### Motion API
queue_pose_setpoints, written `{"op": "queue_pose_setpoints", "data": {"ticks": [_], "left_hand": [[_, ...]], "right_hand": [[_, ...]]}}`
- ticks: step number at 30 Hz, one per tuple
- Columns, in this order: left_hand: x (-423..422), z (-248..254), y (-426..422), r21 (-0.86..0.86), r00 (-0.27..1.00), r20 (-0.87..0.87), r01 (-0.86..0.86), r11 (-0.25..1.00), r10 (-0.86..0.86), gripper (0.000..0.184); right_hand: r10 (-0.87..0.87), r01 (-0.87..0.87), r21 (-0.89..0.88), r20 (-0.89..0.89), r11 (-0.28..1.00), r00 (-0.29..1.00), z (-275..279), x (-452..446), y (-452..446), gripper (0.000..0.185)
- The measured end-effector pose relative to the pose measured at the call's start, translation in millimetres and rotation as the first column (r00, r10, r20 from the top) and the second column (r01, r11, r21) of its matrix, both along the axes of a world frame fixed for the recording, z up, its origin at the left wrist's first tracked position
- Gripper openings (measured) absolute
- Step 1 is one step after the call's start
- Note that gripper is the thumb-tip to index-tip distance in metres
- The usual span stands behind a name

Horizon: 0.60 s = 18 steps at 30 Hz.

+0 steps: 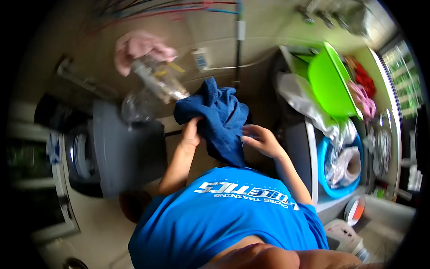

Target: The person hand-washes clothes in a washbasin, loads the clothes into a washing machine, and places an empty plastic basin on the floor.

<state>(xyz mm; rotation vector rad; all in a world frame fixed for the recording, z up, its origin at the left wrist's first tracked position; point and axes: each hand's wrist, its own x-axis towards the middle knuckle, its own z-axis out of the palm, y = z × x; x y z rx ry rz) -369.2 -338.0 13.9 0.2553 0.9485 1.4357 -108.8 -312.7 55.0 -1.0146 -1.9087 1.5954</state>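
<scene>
A bunched dark blue cloth (pixel 219 112) hangs in front of my blue shirt at the middle of the view. My left hand (pixel 191 132) grips its left side, with the fingers hidden in or behind the folds. On the cloth's right edge is my right hand (pixel 259 140), its fingers apart and the fingertips at or close to the fabric. Whether they touch it I cannot tell.
A dark grey machine (pixel 130 152) stands at the left. Pink cloth (pixel 139 49) and clear plastic hang on the wall above. At the right are a green basin (pixel 329 83), a blue basin (pixel 321 170) holding plastic bags, and a white bottle (pixel 342 235).
</scene>
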Motion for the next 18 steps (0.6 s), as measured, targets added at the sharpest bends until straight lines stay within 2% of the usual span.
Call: {"op": "queue_pose_setpoints", "data": {"ticks": [1,3,5,6,7,9,10,11,12,13,14,15,16,17,18], "left_hand": [[-16,-18,-5,-0.001,0.997,0.073,-0.022,1.000,0.022,0.035],[-38,-31,-27,-0.129,0.977,0.172,-0.104,0.986,0.126,0.033],[-56,-39,-60,-0.161,0.952,0.231,-0.165,0.973,0.200,0.031],[-64,-28,-74,-0.231,0.948,0.186,-0.212,0.950,0.257,0.031],[-78,-18,-88,-0.229,0.934,0.187,-0.260,0.938,0.304,0.031],[-114,-5,-120,-0.105,0.877,0.313,-0.350,0.931,0.365,0.032],[-140,-2,-135,0.011,0.862,0.359,-0.388,0.922,0.358,0.034],[-164,28,-149,-0.028,0.814,0.353,-0.484,0.874,0.462,0.030],[-187,60,-165,-0.018,0.793,0.241,-0.573,0.819,0.560,0.032],[-200,105,-178,0.009,0.731,0.186,-0.669,0.743,0.656,0.033],[-221,133,-194,0.128,0.648,0.129,-0.762,0.635,0.751,0.035],[-235,165,-205,0.179,0.545,0.010,-0.826,0.534,0.839,0.037],[-254,193,-214,0.179,0.434,-0.050,-0.882,0.436,0.899,0.040],[-270,211,-218,0.353,0.219,-0.200,-0.893,0.279,0.955,0.041],[-311,199,-234,0.534,-0.007,-0.440,-0.806,0.256,0.898,0.040]], "right_hand": [[-0.016,0.016,0.015,0.035,1.000,0.999,-12,1,-3,0.041],[-0.085,0.088,-0.035,0.069,0.995,0.994,-38,3,-16,0.035],[-0.100,0.120,-0.234,0.094,0.965,0.991,-63,10,-29,0.033],[-0.088,0.119,-0.225,0.146,0.967,0.985,-84,16,-34,0.031],[-0.088,0.131,-0.212,0.197,0.969,0.976,-98,20,-41,0.030],[-0.114,0.205,-0.323,0.280,0.924,0.953,-104,18,-56,0.029],[-0.099,0.207,-0.338,0.311,0.918,0.945,-113,19,-61,0.029],[-0.087,0.214,-0.353,0.342,0.911,0.936,-121,19,-66,0.029],[-0.074,0.214,-0.322,0.395,0.922,0.915,-120,15,-70,0.026],[-0.066,0.206,-0.324,0.395,0.924,0.916,-117,9,-71,0.026],[-0.016,0.150,-0.276,0.433,0.949,0.901,-115,6,-72,0.025],[0.024,0.097,-0.229,0.471,0.968,0.882,-114,5,-73,0.024],[-0.001,0.101,-0.177,0.494,0.979,0.870,-113,3,-73,0.024],[-0.043,0.167,-0.219,0.480,0.961,0.876,-102,-5,-75,0.025],[-0.068,0.195,-0.229,0.467,0.954,0.882,-120,2,-73,0.025]]}}
